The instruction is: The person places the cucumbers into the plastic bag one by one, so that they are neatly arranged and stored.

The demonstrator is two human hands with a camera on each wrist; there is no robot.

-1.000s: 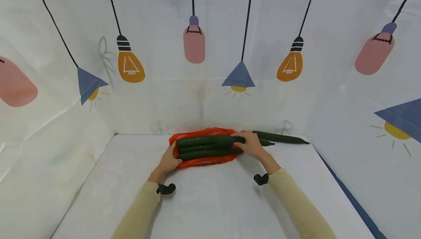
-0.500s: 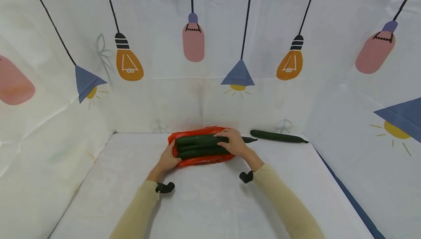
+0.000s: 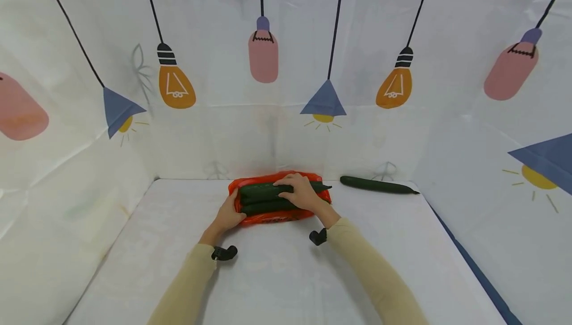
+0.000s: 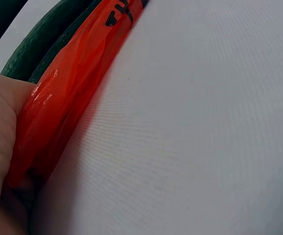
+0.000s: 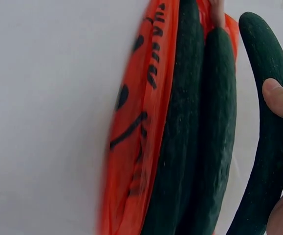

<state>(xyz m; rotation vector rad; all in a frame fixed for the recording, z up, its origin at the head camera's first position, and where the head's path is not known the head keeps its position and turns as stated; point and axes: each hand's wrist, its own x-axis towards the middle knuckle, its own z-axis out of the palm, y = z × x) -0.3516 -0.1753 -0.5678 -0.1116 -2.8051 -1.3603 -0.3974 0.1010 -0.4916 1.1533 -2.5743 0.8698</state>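
Note:
A red plastic bag [image 3: 274, 219] with dark printing lies at the back of the white table, its mouth spread around cucumbers [image 5: 222, 112] that lie side by side. At the bag's left end my left hand [image 3: 227, 214] grips its edge; in the left wrist view the thumb side presses the red film [image 4: 65, 98]. My right hand [image 3: 305, 197] holds one cucumber [image 5: 268, 152] from above, the thumb across its side. That cucumber is over the bag, apart from the two beneath it in the right wrist view. Its tapered tip points right.
Another cucumber [image 3: 377, 186] lies alone to the right of the bag, along the back edge. White sheeting [image 3: 268, 136] printed with lamps and bulbs hangs behind and at both sides. White table surface [image 3: 277, 275] lies in front of the bag.
My right hand has moved left with the cucumber, bringing it over the bag and away from the lone cucumber on the right. The left hand has stayed at the bag's left end.

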